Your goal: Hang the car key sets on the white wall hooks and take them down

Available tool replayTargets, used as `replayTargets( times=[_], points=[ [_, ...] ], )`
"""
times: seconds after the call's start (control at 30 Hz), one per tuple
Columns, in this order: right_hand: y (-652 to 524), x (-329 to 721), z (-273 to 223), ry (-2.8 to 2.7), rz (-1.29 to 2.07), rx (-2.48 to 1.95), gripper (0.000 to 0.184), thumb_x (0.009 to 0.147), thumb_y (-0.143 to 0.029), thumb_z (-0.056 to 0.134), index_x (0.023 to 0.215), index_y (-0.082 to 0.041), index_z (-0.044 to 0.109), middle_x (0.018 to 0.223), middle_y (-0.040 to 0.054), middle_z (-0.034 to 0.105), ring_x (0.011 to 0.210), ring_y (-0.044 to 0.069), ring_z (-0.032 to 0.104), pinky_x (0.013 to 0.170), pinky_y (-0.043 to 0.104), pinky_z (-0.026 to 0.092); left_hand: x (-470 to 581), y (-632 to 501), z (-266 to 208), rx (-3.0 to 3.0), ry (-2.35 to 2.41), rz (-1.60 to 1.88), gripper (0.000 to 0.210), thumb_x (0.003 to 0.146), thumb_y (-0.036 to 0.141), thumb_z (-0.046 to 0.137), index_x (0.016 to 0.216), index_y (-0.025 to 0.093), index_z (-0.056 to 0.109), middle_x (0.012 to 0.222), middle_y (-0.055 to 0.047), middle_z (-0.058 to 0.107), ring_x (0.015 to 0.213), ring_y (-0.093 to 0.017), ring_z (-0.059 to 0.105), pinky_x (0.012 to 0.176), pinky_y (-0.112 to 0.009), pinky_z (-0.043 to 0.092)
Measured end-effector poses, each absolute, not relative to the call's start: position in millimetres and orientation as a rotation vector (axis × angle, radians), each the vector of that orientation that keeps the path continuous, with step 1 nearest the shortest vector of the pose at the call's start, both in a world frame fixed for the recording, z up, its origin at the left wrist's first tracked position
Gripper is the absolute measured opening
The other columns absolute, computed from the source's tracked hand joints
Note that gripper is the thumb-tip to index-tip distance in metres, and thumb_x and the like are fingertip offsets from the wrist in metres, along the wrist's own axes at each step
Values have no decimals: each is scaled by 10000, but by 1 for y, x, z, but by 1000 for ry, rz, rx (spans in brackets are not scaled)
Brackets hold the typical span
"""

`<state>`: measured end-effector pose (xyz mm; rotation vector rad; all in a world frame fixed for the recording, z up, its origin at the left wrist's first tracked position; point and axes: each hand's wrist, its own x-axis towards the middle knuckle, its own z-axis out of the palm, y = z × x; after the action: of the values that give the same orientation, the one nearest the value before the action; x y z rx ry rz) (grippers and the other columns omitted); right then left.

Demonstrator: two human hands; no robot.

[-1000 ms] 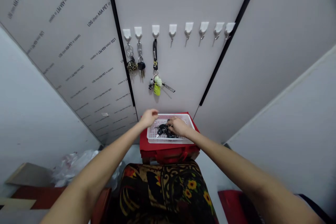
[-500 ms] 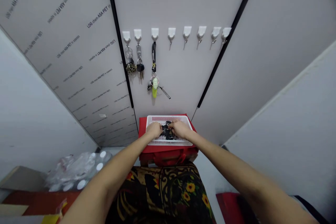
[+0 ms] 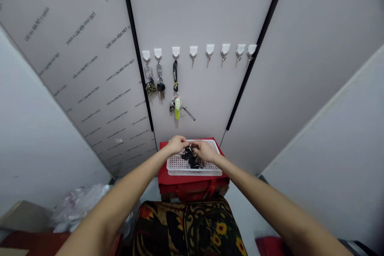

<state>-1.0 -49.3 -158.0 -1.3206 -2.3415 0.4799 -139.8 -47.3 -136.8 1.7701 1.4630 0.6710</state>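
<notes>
Over a white perforated plastic basket (image 3: pixel 195 173), my left hand (image 3: pixel 177 144) pinches a metal ring or key end at the top of a bunch of keys (image 3: pixel 192 161). My right hand (image 3: pixel 204 151) is closed around the same bunch from the right side, its fingertips near the left ones. Black key heads and metal parts hang below the fingers, low over the basket's floor. Which single keys each hand grips is partly hidden. Several black pieces overlap, so I cannot tell whether all belong to one bunch.
The basket stands on a red bag (image 3: pixel 168 176). On the cabinet panel behind, white adhesive hooks (image 3: pixel 193 51) form a row. Three at the left carry brass keys (image 3: pixel 151 87), dark-headed keys (image 3: pixel 161 88) and a black strap (image 3: pixel 175 75) with a yellow-green charm (image 3: pixel 177 113). Plastic wrapping (image 3: pixel 81 204) lies lower left.
My left hand has risen out of the basket to its back edge and now meets my right fingertips. The keys have been lifted slightly. The view has tilted up a little.
</notes>
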Motion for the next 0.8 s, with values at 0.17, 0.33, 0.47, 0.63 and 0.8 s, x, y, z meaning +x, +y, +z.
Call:
replayTargets(
  times=[0.17, 0.33, 0.47, 0.63, 0.8],
  points=[
    [-50, -6, -134, -2099, 830, -1192, 308, 635, -148, 339, 865, -152, 542, 782, 12, 585, 679, 102, 505, 642, 225, 383, -145, -43, -108, 1477, 1313, 833, 96, 611, 152, 431, 542, 119, 488, 437, 44, 464, 413, -33, 402, 445, -151, 308],
    [-49, -8, -114, -1937, 994, -1063, 264, 646, -256, 388, 806, -128, 555, 782, 31, 589, 706, 113, 512, 678, 248, 375, -149, -41, -90, 1362, 1248, 918, 85, 610, 147, 458, 533, 118, 476, 443, 44, 478, 400, -19, 407, 447, -146, 307],
    [-47, -9, -102, -1896, 939, -1090, 246, 606, -288, 450, 755, -121, 552, 724, 28, 584, 651, 106, 505, 641, 234, 375, -148, -41, -77, 1319, 1164, 958, 95, 620, 139, 457, 528, 112, 463, 446, 41, 482, 412, -20, 430, 476, -158, 338],
    [-45, -10, -93, -1912, 750, -1135, 194, 619, -277, 427, 666, -123, 536, 606, 3, 547, 549, 81, 461, 556, 205, 356, -144, -43, -67, 1261, 1113, 999, 89, 631, 124, 446, 542, 113, 451, 446, 41, 479, 410, -22, 440, 493, -172, 358],
    [-44, -6, -81, -1893, 678, -1147, 174, 630, -261, 405, 623, -129, 516, 528, -18, 495, 491, 67, 424, 506, 190, 343, -144, -43, -61, 1332, 1174, 997, 88, 632, 147, 440, 552, 111, 440, 469, 36, 469, 412, -22, 430, 449, -155, 332]
  ],
)
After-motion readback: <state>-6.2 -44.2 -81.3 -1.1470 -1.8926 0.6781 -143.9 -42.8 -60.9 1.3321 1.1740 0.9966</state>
